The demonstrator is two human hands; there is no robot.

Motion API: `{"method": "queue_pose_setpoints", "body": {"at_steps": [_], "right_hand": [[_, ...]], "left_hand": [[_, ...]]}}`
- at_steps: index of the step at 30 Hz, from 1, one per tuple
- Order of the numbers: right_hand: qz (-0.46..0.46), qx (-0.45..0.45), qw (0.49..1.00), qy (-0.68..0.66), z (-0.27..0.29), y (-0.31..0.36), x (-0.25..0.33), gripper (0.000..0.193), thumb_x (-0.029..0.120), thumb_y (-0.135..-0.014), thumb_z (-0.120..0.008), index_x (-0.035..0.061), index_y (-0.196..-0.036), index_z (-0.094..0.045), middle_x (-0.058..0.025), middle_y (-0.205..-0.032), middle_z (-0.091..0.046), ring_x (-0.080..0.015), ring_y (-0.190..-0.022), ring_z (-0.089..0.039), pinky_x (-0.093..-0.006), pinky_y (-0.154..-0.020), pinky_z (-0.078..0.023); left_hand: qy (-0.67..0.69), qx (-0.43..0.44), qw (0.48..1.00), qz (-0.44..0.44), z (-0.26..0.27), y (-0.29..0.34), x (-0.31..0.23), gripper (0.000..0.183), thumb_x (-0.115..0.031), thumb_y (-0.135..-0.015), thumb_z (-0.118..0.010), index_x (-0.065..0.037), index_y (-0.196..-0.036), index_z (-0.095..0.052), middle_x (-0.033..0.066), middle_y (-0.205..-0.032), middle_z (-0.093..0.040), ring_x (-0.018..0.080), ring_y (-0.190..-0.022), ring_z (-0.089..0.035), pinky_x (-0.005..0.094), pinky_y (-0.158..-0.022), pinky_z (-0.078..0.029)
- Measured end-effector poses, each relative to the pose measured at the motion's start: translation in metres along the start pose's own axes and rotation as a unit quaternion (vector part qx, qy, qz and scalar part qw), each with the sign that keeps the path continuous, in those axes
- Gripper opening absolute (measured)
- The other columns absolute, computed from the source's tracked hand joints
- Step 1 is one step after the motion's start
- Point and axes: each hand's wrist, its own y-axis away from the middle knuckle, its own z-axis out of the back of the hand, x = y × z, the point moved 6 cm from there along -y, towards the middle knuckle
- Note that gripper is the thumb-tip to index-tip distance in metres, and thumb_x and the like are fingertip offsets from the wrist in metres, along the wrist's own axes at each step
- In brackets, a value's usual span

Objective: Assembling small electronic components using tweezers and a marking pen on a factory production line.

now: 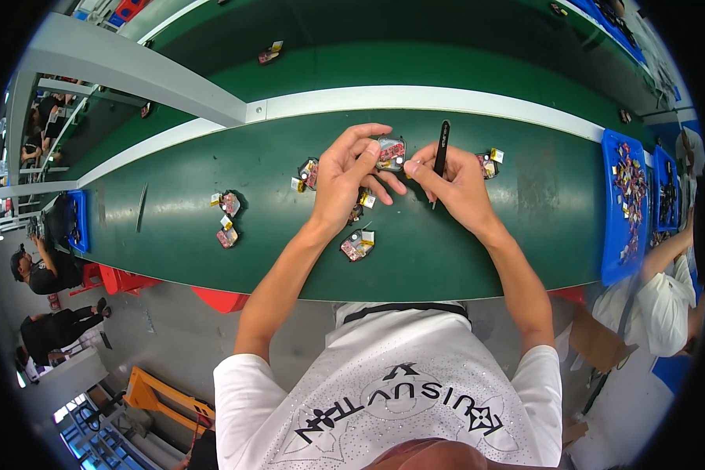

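Note:
My left hand holds a small red and silver circuit part up over the green bench, thumb and fingers pinching its edge. My right hand touches the same part with its fingertips and grips black tweezers, which stand nearly upright with the tips down. Several more small parts with yellow tabs lie on the bench: one at my left wrist, one beside my left hand, one behind my right hand, two further left.
The green bench has a white strip along its far side and a front edge near my body. Blue trays full of small parts sit at the right, by a co-worker's arm. A blue bin is at the left.

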Motion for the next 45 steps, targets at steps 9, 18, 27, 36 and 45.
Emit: {"method": "queue_pose_setpoints", "body": {"at_steps": [9, 18, 27, 36, 45], "right_hand": [[-0.004, 0.017, 0.999, -0.035, 0.0007, -0.0003, 0.0029, 0.016, 0.016, -0.096, -0.072, 0.0017, -0.090, -0.066, 0.0025, -0.071, -0.059, -0.0033, -0.058, -0.053, -0.0204, -0.050, -0.038], [0.003, 0.006, 0.998, -0.059, 0.0056, -0.0005, 0.0053, 0.015, 0.016, -0.096, -0.071, 0.0027, -0.092, -0.066, 0.0029, -0.070, -0.058, -0.0037, -0.058, -0.052, -0.0210, -0.050, -0.036], [0.004, 0.017, 0.999, -0.037, 0.0051, -0.0013, 0.0025, 0.013, 0.013, -0.095, -0.070, 0.0027, -0.089, -0.065, 0.0024, -0.069, -0.058, -0.0040, -0.057, -0.052, -0.0211, -0.050, -0.035], [-0.004, 0.030, 1.000, 0.003, 0.0046, -0.0004, 0.0032, 0.013, 0.011, -0.092, -0.071, 0.0023, -0.085, -0.065, 0.0015, -0.069, -0.059, -0.0038, -0.057, -0.053, -0.0203, -0.050, -0.036], [0.012, 0.012, 1.000, -0.025, 0.0081, -0.0008, 0.0053, 0.015, 0.013, -0.093, -0.073, 0.0022, -0.087, -0.065, 0.0026, -0.071, -0.060, -0.0027, -0.057, -0.053, -0.0200, -0.049, -0.037]], "left_hand": [[-0.008, -0.003, 1.000, -0.021, 0.0000, -0.0003, -0.0007, 0.030, -0.016, -0.106, -0.051, 0.006, -0.125, -0.055, 0.0169, -0.098, -0.068, 0.0250, -0.068, -0.074, 0.0266, -0.053, -0.059], [-0.047, 0.011, 0.999, -0.011, 0.0006, 0.0013, 0.0017, 0.024, -0.012, -0.103, -0.056, 0.006, -0.119, -0.055, 0.0147, -0.093, -0.069, 0.0244, -0.068, -0.073, 0.0259, -0.052, -0.057], [-0.046, 0.018, 0.999, -0.021, -0.0005, 0.0004, -0.0010, 0.024, -0.014, -0.104, -0.055, 0.004, -0.120, -0.055, 0.0144, -0.091, -0.070, 0.0248, -0.068, -0.074, 0.0264, -0.053, -0.057], [-0.029, 0.042, 0.999, 0.006, 0.0022, -0.0004, 0.0056, 0.019, -0.012, -0.102, -0.060, 0.001, -0.112, -0.051, 0.0114, -0.090, -0.070, 0.0246, -0.070, -0.075, 0.0252, -0.051, -0.056], [-0.020, 0.063, 0.997, 0.031, -0.0018, -0.0002, 0.0017, 0.037, -0.012, -0.103, -0.057, 0.007, -0.134, -0.051, 0.0163, -0.098, -0.070, 0.0266, -0.074, -0.076, 0.0254, -0.054, -0.058]]}}
